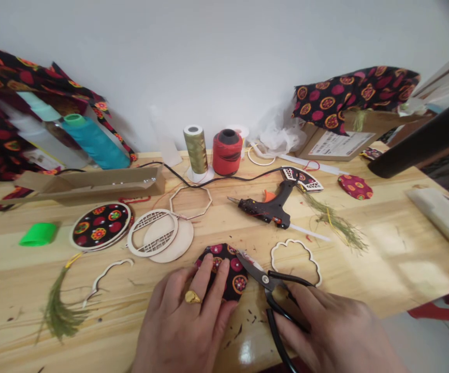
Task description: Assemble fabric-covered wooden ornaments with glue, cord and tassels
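Observation:
In front of me lies a dark patterned fabric piece (236, 282) with red and orange round motifs and a many-sided outline. My left hand (191, 303), with a gold ring on one finger, holds it from the left, two fingers laid across its top and the thumb by its lower edge. My right hand (321, 324) grips black-handled scissors (265, 278). Their handles are spread, and the blade tips meet the upper right edge of the fabric. Whether the blades are apart there is hard to make out. Small dark scraps (240, 330) lie below the fabric.
A black glue gun (269, 207) rests behind the scissors, beside a scalloped wooden frame (296, 254). Wooden rings (152, 233), a fabric-covered disc (100, 226) and a green tassel (63, 305) lie left. Thread spools (227, 153), a cardboard tray (103, 186) and a box (336, 142) stand along the wall.

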Motion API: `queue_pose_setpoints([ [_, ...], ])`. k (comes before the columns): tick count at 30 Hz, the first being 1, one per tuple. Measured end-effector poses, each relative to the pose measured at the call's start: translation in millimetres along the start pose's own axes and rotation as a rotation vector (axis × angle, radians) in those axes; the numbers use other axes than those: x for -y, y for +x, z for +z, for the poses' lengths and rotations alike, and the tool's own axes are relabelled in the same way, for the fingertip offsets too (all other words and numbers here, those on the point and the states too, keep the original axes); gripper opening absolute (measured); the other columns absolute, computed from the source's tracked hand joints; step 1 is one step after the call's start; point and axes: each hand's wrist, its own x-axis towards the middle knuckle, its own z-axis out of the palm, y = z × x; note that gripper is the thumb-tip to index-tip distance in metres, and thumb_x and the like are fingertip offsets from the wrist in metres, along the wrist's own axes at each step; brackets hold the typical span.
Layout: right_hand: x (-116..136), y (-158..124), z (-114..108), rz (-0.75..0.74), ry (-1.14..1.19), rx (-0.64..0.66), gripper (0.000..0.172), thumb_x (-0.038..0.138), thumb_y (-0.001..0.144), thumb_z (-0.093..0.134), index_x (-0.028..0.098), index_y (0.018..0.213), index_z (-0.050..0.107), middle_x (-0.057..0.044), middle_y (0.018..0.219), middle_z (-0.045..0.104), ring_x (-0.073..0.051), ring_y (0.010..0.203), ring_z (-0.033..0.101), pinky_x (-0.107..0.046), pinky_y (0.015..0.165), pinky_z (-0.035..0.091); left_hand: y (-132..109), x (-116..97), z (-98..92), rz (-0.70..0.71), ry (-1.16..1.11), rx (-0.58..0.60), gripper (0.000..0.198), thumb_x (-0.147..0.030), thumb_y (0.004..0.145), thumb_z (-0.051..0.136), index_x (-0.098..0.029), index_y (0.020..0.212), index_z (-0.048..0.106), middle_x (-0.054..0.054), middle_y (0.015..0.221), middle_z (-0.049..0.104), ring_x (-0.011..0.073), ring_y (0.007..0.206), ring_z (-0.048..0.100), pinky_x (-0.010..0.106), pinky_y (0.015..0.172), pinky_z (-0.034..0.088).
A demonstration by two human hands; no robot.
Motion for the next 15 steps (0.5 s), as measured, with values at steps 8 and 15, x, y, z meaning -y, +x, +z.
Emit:
queue_pose_setpoints([
  [8, 1.5, 0.5, 1.5, -0.004, -0.017, 0.009, 0.015, 0.031, 0.093, 0.05, 0.019, 0.088, 0.057, -0.003, 0.072, 0.07, -0.019, 0.059, 0.07, -0.026, 0.049, 0.054, 2.0, -0.5, -1.8, -0.004, 0.002, -0.008, 0.038, -0.033, 0.09, 0.055, -0.015, 0.122, 0.064, 0.011, 0.123, 0.068, 0.0303, 0.093, 0.063, 0.045, 0.074, 0.051],
  [15, 0.6, -1.2, 4.7, -0.018, -0.023, -0.018, 0.022, 0.033, 0.097, 0.043, 0.019, 0.086, 0.057, -0.003, 0.07, 0.069, -0.018, 0.057, 0.07, -0.025, 0.048, 0.054, -1.2, -0.7, -0.3, 0.0, -0.015, 0.023, 0.039, -0.032, 0.091, 0.054, -0.015, 0.125, 0.061, 0.012, 0.127, 0.065, 0.0307, 0.099, 0.062, 0.045, 0.078, 0.05],
])
